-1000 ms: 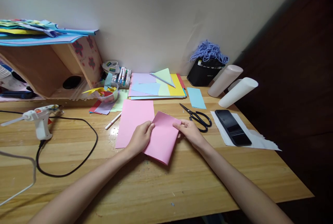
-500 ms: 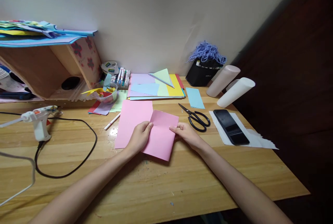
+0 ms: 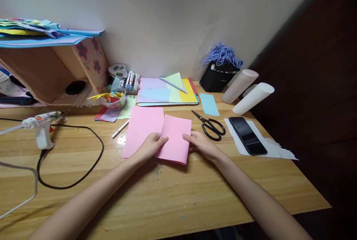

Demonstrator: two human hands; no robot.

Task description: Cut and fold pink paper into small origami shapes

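Note:
A folded pink sheet of paper (image 3: 176,136) is held a little above the table between both hands, its rounded fold toward me. My left hand (image 3: 153,144) is closed on its left edge, thumb on top and the fingers hidden beneath. On the right edge, my right hand (image 3: 201,144) pinches it, thumb on top. Partly under my left hand lies a larger pink sheet (image 3: 143,124), flat on the wood. Black-handled scissors (image 3: 210,125) rest just beyond my right hand, and a white marker (image 3: 120,128) lies left of the flat sheet.
At left are a glue gun (image 3: 43,130) and its looping cord. Coloured paper (image 3: 167,93), a tub of scraps (image 3: 113,100) and markers (image 3: 130,80) line the back. At right stand a black holder with yarn (image 3: 219,76), white rolls (image 3: 253,98) and a phone (image 3: 247,136).
The folded pink sheet has turned slightly and its near edge has lifted away from me. My left thumb has slid further onto it, and both hands still hold it.

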